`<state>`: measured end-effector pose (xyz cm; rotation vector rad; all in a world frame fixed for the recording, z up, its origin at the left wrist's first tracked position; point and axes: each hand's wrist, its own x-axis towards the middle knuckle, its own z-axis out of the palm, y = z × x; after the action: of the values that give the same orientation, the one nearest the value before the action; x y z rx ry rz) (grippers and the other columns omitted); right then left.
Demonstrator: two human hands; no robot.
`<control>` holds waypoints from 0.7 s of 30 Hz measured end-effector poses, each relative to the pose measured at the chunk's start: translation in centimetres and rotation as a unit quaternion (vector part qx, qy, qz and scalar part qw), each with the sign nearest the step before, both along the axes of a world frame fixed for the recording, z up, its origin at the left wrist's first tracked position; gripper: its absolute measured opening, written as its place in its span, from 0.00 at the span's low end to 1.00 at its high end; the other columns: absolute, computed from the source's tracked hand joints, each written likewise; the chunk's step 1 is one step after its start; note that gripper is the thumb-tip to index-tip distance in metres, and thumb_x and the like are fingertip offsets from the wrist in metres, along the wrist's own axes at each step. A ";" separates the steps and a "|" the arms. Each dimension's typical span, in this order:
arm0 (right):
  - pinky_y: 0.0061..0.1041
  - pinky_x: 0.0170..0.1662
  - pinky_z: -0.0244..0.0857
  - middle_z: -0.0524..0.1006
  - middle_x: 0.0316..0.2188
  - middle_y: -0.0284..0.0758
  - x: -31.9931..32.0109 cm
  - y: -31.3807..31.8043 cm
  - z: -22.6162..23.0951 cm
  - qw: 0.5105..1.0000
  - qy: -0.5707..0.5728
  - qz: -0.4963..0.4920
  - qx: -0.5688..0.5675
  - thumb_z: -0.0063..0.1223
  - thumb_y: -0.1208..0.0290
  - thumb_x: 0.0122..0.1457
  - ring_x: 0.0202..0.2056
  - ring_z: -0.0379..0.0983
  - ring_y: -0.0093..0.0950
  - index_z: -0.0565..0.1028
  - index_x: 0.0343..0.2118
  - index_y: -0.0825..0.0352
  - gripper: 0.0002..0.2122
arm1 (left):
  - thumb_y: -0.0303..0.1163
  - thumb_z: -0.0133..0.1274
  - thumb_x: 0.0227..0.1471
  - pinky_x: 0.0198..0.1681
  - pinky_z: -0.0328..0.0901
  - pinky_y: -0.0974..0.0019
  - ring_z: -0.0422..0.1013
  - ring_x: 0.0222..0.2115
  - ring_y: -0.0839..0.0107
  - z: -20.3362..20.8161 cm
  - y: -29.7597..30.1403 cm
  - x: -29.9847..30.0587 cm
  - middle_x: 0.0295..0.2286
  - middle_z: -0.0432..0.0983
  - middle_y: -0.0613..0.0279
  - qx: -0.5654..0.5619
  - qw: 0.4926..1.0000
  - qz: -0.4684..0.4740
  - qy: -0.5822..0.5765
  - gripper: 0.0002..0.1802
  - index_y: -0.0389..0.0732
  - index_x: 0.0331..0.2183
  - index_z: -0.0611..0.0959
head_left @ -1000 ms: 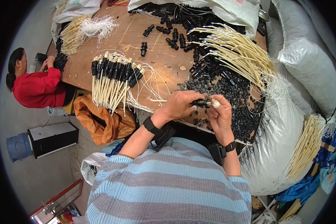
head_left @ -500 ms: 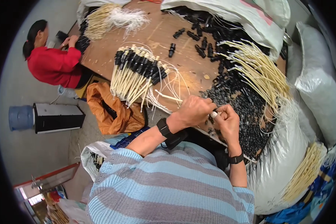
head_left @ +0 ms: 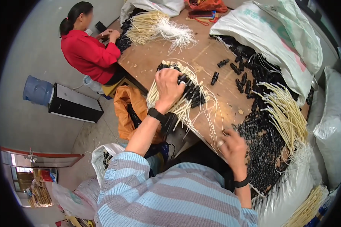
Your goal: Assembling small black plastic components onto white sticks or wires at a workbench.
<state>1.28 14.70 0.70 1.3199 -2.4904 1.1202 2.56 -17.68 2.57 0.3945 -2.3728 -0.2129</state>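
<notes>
My left hand (head_left: pixel 169 85) lies over a pile of cream tubes (head_left: pixel 152 94) fitted with black plastic connectors (head_left: pixel 193 90) at the table's near edge. Its fingers are curled down around a black connector (head_left: pixel 182 78) at the top of the pile; the fingertips are partly hidden. Thin white cords (head_left: pixel 212 113) trail from the pile toward the right. My right hand (head_left: pixel 234 149), somewhat blurred, hovers by the table edge beside a heap of small dark parts (head_left: pixel 263 151). Its fingers are bent but apart, and I see nothing between them.
Loose black connectors (head_left: pixel 215 78) lie mid-table. More cream tubes (head_left: pixel 286 109) rest on the right, below a white sack (head_left: pixel 261 34). Another tube bundle (head_left: pixel 147 27) lies at the far left, near a person in red (head_left: pixel 89 53). An orange bag (head_left: pixel 123 106) stands below the left edge.
My hands were together by the small dark parts and have separated. The left has moved left and away onto the tube pile; the right has dropped slightly. The view has shifted too.
</notes>
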 end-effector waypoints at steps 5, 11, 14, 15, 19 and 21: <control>0.31 0.33 0.68 0.77 0.35 0.33 1.6 -2.4 -1.1 0.991 -0.108 0.061 0.044 0.60 0.73 0.48 0.31 0.75 0.36 0.78 0.31 0.65 0.06 | 0.31 0.57 0.34 0.52 0.54 0.55 0.67 0.42 0.59 -3.5 -5.6 -0.9 0.33 0.76 0.60 0.025 0.998 0.044 -0.039 0.17 0.41 0.33 0.82; 0.31 0.30 0.69 0.78 0.32 0.34 0.1 -4.0 -0.1 0.986 -0.151 0.031 0.059 0.58 0.72 0.52 0.28 0.76 0.37 0.78 0.31 0.66 0.05 | 0.28 0.59 0.35 0.43 0.59 0.58 0.67 0.37 0.62 -1.7 -2.3 0.0 0.31 0.74 0.65 0.071 0.997 -0.005 0.029 0.22 0.45 0.39 0.79; 0.32 0.29 0.68 0.78 0.32 0.34 -0.9 -5.4 0.4 0.987 -0.146 0.020 0.063 0.57 0.71 0.54 0.28 0.76 0.37 0.78 0.32 0.66 0.05 | 0.28 0.60 0.34 0.35 0.56 0.61 0.67 0.28 0.67 -2.0 1.3 2.6 0.23 0.72 0.68 0.084 0.993 -0.077 -0.040 0.23 0.45 0.39 0.79; 0.32 0.29 0.68 0.78 0.32 0.34 -1.0 -6.0 0.5 0.985 -0.156 0.019 0.073 0.57 0.70 0.54 0.28 0.76 0.37 0.78 0.32 0.65 0.06 | 0.28 0.60 0.35 0.34 0.55 0.62 0.66 0.25 0.69 -2.2 2.5 3.2 0.20 0.71 0.70 0.064 0.994 -0.074 -0.045 0.24 0.46 0.41 0.79; 0.31 0.30 0.69 0.78 0.32 0.34 -0.7 -7.7 0.0 0.984 -0.155 0.050 0.071 0.57 0.71 0.53 0.29 0.76 0.37 0.79 0.32 0.65 0.06 | 0.25 0.59 0.34 0.34 0.54 0.63 0.65 0.26 0.67 -4.3 4.2 4.6 0.21 0.70 0.66 0.068 0.989 -0.019 -0.133 0.32 0.44 0.48 0.76; 0.31 0.32 0.70 0.79 0.32 0.33 -0.2 -8.1 -0.5 0.980 -0.169 0.071 0.077 0.56 0.73 0.51 0.30 0.77 0.37 0.79 0.33 0.64 0.06 | 0.21 0.56 0.35 0.32 0.56 0.62 0.66 0.26 0.65 -5.6 3.7 5.1 0.22 0.71 0.65 0.075 0.986 -0.018 -0.147 0.33 0.43 0.49 0.76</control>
<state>1.09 6.61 0.19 1.4762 -2.8110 1.3038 7.67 -14.02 -3.07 0.4817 -2.6638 -0.3740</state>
